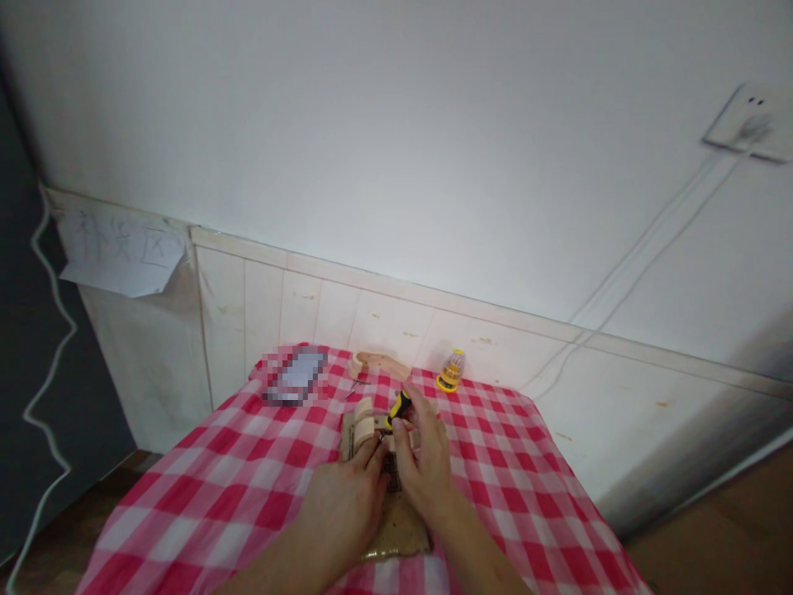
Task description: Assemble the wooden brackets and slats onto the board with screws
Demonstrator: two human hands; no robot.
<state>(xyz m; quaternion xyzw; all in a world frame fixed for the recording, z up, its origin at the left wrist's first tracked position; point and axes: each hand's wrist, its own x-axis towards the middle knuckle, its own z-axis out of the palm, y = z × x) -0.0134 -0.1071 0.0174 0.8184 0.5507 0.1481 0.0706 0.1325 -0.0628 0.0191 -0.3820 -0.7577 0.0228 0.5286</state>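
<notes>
Screwdriver in our right hand, left fingertips at its lower end

We hold a screwdriver with a yellow-and-black handle [401,403] in our right hand [426,467], the thumb and fingers closed around the grip. It leans, its handle up and to the right, its thin shaft running down towards our left hand [345,497]. That hand lies low with its fingers drawn together, the fingertips beside the shaft and next to a pale, curved wooden piece [364,421]; whether they pinch anything, we cannot tell. The wooden piece sits over the far part of a flat, glossy brown board with dark print [400,535], and our hands cover much of the board.

Beneath everything we have a red-and-white checked tablecloth [204,496]. Near its far edge lies a long, curved strip of pale wood [385,364], with small dark slender objects [356,386] just in front of it. To the right stands a yellow container with a clear upper part [450,373]; to the left lies a flat, pale rectangular object with a dark border [298,376], blurred by pixelation
</notes>
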